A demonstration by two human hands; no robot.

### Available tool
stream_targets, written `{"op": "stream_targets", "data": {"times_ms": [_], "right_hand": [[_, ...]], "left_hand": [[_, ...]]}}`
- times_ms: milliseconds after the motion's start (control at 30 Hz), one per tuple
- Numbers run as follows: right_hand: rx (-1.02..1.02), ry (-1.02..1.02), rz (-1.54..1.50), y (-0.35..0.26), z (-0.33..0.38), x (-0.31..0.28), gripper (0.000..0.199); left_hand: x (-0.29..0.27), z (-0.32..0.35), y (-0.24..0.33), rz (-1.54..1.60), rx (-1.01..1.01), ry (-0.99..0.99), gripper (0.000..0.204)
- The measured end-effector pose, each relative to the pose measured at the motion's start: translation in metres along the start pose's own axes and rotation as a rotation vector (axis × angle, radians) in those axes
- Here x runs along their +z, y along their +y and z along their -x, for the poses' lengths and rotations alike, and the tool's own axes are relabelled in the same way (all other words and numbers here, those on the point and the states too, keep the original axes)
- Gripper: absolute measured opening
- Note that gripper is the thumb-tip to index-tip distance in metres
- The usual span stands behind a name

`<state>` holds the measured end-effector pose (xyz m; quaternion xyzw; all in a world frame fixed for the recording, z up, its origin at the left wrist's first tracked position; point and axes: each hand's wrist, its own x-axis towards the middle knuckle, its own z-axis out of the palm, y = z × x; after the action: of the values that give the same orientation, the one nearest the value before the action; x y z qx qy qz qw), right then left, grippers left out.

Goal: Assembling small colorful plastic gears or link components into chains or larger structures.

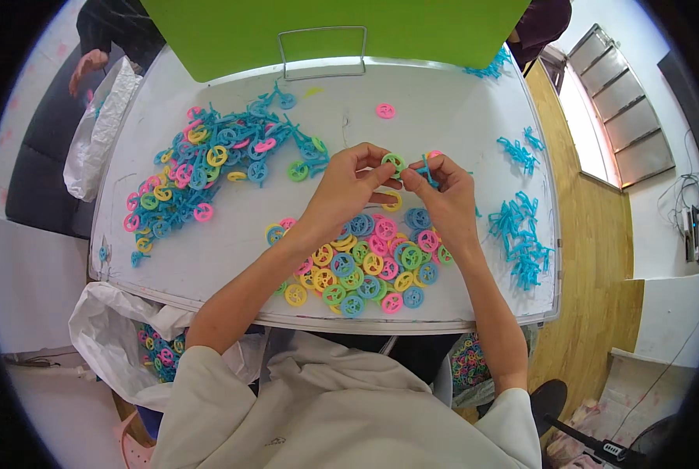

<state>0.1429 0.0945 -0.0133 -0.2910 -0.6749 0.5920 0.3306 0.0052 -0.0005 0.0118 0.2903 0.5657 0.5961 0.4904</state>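
Note:
My left hand (345, 187) is closed, pinching a small green spoked plastic wheel (395, 162) between thumb and fingertips. Close beside it, my right hand (451, 195) grips a thin blue plastic piece (426, 172). A bit of pink (434, 154) shows at the right fingers; whether it is held or lies behind them I cannot tell. Below both hands spreads a heap of loose wheels (371, 264) in pink, yellow, green and blue. Under the left fingers sits a yellow wheel (392, 202). A lone pink wheel (385, 111) lies farther off.
On the left of the white table (216, 270) is a pile of blue pieces with wheels (201, 160). Bare blue pieces (521, 242) lie along the right edge. A green board (326, 35) stands at the back. A white sack (115, 336) hangs front left. Other people are at the far corners.

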Motion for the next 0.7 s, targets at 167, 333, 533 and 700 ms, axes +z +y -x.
{"op": "stream_targets", "data": {"times_ms": [167, 333, 533, 700], "right_hand": [[0.068, -0.05, -0.059, -0.001, 0.001, 0.003, 0.018], [0.224, -0.095, -0.277, 0.002, 0.001, 0.001, 0.022], [0.107, -0.015, -0.206, -0.015, 0.003, 0.003, 0.025], [-0.025, 0.021, 0.051, -0.013, 0.001, 0.0, 0.021]], "left_hand": [[-0.003, -0.006, -0.016, -0.048, 0.118, 0.021, 0.006], [0.002, -0.007, -0.027, -0.198, 0.359, 0.115, 0.006], [0.01, -0.002, -0.013, -0.076, 0.367, 0.187, 0.01], [0.005, -0.001, -0.014, -0.074, 0.323, 0.115, 0.019]]}}
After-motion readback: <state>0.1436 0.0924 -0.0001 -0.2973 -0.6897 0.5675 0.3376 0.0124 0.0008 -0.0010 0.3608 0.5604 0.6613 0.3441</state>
